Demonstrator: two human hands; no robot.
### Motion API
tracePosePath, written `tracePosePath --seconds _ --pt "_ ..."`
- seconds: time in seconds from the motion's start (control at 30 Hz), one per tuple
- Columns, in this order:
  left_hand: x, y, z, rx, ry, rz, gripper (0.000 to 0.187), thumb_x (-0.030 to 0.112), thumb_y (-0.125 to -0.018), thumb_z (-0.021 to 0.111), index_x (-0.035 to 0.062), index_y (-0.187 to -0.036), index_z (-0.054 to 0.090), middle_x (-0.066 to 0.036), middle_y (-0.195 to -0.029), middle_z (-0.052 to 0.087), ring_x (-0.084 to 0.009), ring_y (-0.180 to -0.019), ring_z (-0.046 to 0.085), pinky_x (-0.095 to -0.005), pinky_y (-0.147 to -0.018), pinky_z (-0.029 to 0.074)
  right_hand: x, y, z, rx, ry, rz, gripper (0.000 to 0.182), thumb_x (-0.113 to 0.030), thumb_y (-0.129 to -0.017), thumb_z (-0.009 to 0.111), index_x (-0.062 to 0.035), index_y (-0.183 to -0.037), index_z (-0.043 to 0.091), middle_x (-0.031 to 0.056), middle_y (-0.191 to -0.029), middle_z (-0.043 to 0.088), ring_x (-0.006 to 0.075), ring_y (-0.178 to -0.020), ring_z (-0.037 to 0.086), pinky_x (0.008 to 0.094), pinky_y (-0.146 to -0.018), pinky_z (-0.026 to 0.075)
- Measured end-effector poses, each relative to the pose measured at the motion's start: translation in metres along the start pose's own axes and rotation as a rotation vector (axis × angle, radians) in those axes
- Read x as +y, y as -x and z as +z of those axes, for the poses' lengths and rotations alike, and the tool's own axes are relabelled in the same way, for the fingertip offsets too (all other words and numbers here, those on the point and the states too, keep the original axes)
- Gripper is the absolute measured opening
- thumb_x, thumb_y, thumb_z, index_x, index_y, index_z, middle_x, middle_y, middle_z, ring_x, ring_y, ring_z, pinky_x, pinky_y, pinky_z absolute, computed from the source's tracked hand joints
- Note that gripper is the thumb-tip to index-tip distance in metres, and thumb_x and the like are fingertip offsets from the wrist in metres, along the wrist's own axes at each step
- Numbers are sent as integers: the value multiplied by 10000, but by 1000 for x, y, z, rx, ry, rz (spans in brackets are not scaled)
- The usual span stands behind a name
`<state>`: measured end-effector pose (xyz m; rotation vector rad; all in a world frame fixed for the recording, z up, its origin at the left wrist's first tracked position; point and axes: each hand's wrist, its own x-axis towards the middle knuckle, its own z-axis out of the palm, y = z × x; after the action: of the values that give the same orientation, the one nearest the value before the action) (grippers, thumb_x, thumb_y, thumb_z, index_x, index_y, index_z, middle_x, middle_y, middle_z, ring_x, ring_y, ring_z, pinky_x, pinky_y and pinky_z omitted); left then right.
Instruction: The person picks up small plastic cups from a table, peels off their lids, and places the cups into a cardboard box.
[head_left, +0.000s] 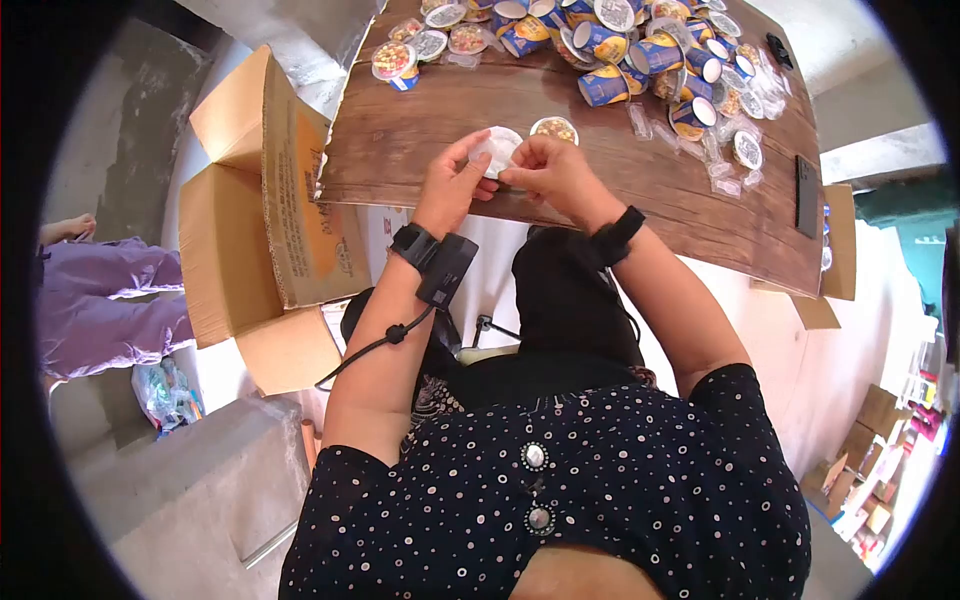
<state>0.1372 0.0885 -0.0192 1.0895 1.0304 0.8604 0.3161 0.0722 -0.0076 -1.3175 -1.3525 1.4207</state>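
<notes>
Over the table's near edge, my left hand [462,178] holds a round white lid [497,152], thumb on its face and fingers beneath. The fingertips of my right hand [550,170] are pinched together at the lid's right edge; whether they grip the rim or something small on it is hard to tell. Just beyond my right hand a round container with colourful contents [555,129] stands on the brown wooden table [420,115], partly hidden by the fingers.
Blue and yellow cups [604,86], sealed tubs [392,61] and small clear plastic pieces [725,180] lie across the table's far side. A black phone-like object [805,196] is at the right edge. An open cardboard box [290,190] stands left; another person's purple-clad legs [115,300] are further left.
</notes>
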Motion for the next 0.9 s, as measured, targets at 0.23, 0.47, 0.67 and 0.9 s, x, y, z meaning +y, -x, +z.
tracePosePath --seconds 0.23,0.47,0.67,0.9 --pt "-14 -10 -13 71 189 -43 180 166 -898 596 31 -1016 606 -65 -874 646 -115 -669 601 -234 -572 496 9 -7 -15 133 92 -77 267 -195 -770 724 -3 -911 603 83 -854 628 191 -768 591 325 -674 482" --pt "-9 -6 -16 156 189 -45 103 134 -878 607 43 -925 619 -92 -1078 611 -106 -801 585 -252 -694 484 34 -16 -39 324 1050 -542 524 -170 -727 696 -72 -1204 503 158 -1138 539 349 -1067 485 427 -876 435" --pt "34 14 -12 205 60 174 78 76 -870 578 6 -866 614 -126 -1288 506 -141 -940 583 -265 -805 478 4 -2 -54 148 -531 -43 492 -399 -923 516 -45 -1259 454 93 -1183 559 224 -990 586 345 -768 513" --pt "60 31 45 -63 407 186 67 60 -893 555 13 -885 602 -140 -1262 521 -140 -970 567 -265 -843 465 -39 35 -28 -249 -1042 -13 473 -392 -974 354 -21 -1249 457 121 -1207 558 250 -1049 585 363 -851 521"
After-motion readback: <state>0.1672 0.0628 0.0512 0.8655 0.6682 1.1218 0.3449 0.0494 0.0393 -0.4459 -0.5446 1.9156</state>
